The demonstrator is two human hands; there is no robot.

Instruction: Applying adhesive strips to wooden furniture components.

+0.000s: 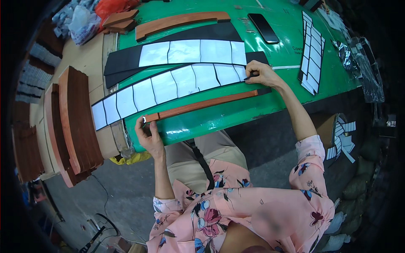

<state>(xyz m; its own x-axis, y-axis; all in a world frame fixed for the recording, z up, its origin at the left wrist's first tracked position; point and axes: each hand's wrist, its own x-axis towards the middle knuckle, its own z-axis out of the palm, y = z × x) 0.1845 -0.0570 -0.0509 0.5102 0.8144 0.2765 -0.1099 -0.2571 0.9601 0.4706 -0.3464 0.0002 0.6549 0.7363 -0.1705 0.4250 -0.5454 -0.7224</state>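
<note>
My left hand is closed around the near-left end of a long, slim reddish-brown wooden strip, where a small white bit shows by the fingertips. A dark piece shows at the strip's far right end. My right hand pinches the right end of a long black strip faced with white panels; its fingertips partly hide a small dark bit there. That strip lies slanted across the green tabletop, just beyond the wooden one. Behind it rests another black strip with white panels, over plain black pieces.
Farther back lie a curved wooden piece and a black phone. More white-panelled strips lie at right. Stacked wooden pieces stand at left on cardboard. A bin of white-panelled scraps stands below the table's right side.
</note>
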